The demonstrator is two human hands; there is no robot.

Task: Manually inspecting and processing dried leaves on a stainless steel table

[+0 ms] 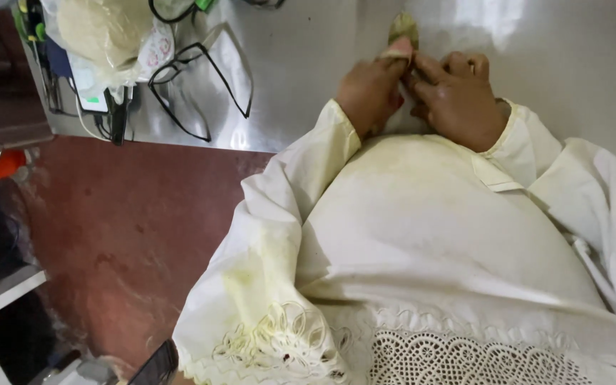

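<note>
Both hands meet on 1 small yellowish-green piece (403, 28), thin and leaf-like. The left hand (371, 93) pinches its near end, and the right hand (458, 96) curls closed beside it, fingertips touching. It looks light, soft and easily torn, best held by its edges.

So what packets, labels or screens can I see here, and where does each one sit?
Plastic bag: top left on the steel table, clear, bulging with pale cream stuff.
Round label: on the bag's right side, white with red print.
Phone: below the bag at the table's edge, small lit screen, white and green.
Dark screen: bottom edge by the left sleeve, black, unlit.
</note>
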